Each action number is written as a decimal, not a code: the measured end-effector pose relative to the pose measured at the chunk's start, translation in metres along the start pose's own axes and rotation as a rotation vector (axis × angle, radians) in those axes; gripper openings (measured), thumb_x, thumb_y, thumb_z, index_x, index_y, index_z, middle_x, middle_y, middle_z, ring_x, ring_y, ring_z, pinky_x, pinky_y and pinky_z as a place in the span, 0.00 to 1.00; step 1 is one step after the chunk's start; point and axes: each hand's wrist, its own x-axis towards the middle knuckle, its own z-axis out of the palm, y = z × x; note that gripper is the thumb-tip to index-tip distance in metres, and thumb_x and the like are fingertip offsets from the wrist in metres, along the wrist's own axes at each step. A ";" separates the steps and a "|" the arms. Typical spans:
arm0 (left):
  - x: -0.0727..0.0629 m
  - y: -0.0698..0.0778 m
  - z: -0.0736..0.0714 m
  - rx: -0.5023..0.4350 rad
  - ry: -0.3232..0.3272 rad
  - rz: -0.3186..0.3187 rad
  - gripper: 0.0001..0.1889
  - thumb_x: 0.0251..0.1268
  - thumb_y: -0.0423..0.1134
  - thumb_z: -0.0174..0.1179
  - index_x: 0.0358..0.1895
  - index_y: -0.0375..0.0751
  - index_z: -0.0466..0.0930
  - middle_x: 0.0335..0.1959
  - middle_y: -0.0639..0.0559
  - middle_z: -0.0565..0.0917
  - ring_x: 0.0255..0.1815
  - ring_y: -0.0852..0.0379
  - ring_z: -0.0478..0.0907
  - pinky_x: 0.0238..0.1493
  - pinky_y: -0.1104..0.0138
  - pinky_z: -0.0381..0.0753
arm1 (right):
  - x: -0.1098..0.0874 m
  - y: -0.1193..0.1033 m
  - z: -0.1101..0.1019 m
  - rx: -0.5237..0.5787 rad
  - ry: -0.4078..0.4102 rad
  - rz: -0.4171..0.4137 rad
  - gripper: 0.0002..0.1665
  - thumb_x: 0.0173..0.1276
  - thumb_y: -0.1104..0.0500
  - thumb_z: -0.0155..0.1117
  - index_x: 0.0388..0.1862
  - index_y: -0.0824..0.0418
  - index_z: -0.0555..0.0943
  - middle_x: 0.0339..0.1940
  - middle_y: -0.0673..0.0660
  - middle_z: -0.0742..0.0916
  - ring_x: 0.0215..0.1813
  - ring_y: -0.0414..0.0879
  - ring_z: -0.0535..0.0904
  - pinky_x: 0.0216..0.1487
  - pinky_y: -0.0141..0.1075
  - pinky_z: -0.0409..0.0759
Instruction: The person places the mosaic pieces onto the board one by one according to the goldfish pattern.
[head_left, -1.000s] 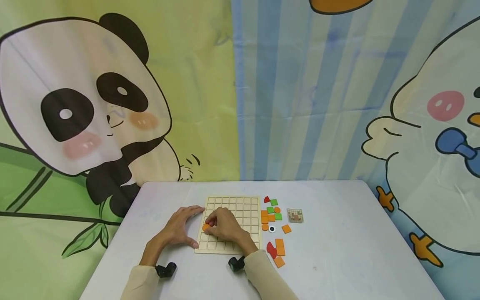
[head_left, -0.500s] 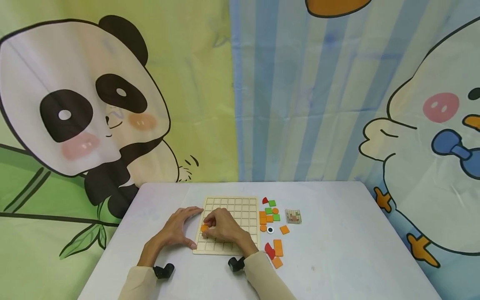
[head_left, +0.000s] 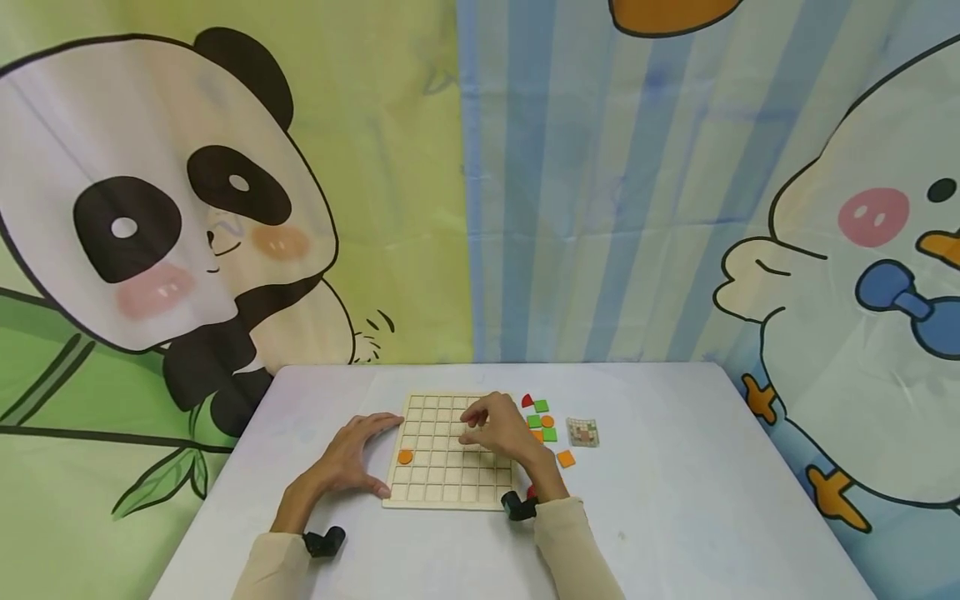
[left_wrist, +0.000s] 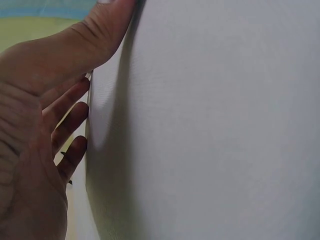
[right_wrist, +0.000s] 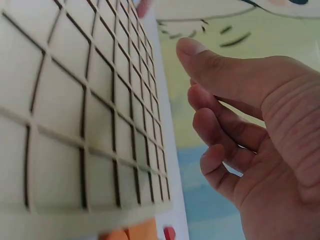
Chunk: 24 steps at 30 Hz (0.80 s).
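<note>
A pale wooden grid board (head_left: 442, 475) lies on the table. On a cell near its left edge sits a round orange piece (head_left: 405, 457). My left hand (head_left: 347, 457) stands at the board's left side with thumb and fingers spread, the fingertips at the upper part of that edge and the thumb at the lower corner. Above the board, right of its middle, hovers my right hand (head_left: 501, 427), its fingers loosely bent. In the right wrist view the right hand (right_wrist: 255, 120) shows nothing between thumb and fingers, apart from the grid.
Right of the board lie green squares (head_left: 542, 406), a red wedge (head_left: 527, 401), an orange disc (head_left: 547, 422) and an orange square (head_left: 566, 459). A small patterned card (head_left: 582, 432) is farther right. My right arm hides other pieces. A printed curtain (head_left: 585, 183) hangs behind the table.
My right hand has let go of the round orange piece, left it on the board's left side, and moved right and slightly away. The left hand has stayed at the board's edge.
</note>
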 end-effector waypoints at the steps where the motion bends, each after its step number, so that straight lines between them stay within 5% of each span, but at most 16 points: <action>1: 0.000 0.000 0.000 -0.002 0.000 0.001 0.70 0.18 0.62 0.94 0.80 0.49 0.74 0.79 0.45 0.78 0.73 0.39 0.74 0.73 0.34 0.73 | -0.003 0.003 -0.006 -0.001 0.007 0.008 0.17 0.61 0.63 0.86 0.48 0.66 0.93 0.42 0.64 0.94 0.41 0.47 0.84 0.45 0.35 0.83; 12: 0.000 -0.001 0.002 -0.002 -0.005 -0.022 0.70 0.18 0.64 0.93 0.80 0.51 0.74 0.80 0.47 0.77 0.74 0.40 0.73 0.74 0.34 0.73 | -0.029 0.030 -0.046 -0.088 0.019 0.063 0.12 0.57 0.66 0.88 0.38 0.67 0.93 0.28 0.54 0.88 0.29 0.42 0.79 0.33 0.33 0.80; 24: -0.001 0.001 0.000 -0.007 0.010 -0.001 0.70 0.18 0.65 0.93 0.80 0.48 0.75 0.79 0.46 0.78 0.72 0.40 0.74 0.72 0.33 0.73 | -0.055 0.046 -0.058 -0.156 0.024 0.166 0.13 0.52 0.61 0.92 0.33 0.60 0.93 0.25 0.50 0.88 0.28 0.41 0.79 0.32 0.32 0.79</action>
